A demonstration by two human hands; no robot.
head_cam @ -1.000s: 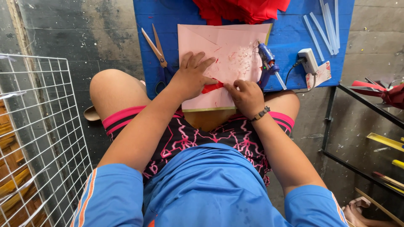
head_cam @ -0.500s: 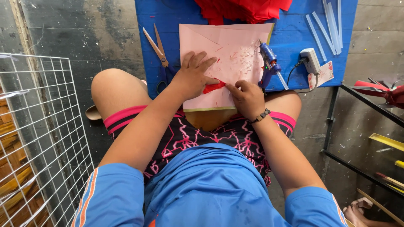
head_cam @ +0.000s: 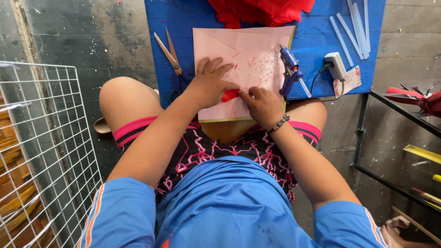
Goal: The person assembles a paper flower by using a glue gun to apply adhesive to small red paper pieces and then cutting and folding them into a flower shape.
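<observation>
A small red piece (head_cam: pixel 229 95) lies on a pink board (head_cam: pixel 250 55) that rests on a blue table (head_cam: pixel 317 46) over my knees. My left hand (head_cam: pixel 209 82) lies flat on the board, fingers spread, its thumb against the left side of the red piece. My right hand (head_cam: pixel 262 105), with a bracelet at the wrist, presses its fingertips onto the right end of the same piece. Neither hand lifts it off the board.
A blue glue gun (head_cam: pixel 290 69) lies right of the board, its cord running to a white plug block (head_cam: pixel 336 65). Scissors (head_cam: pixel 169 55) lie to the left, clear glue sticks (head_cam: pixel 356 25) at the back right, red cloth (head_cam: pixel 262 10) at the back. A wire grid (head_cam: pixel 41 151) stands at left.
Both hands stay on the red piece; my left fingers have shifted slightly on the board. Nothing else has moved.
</observation>
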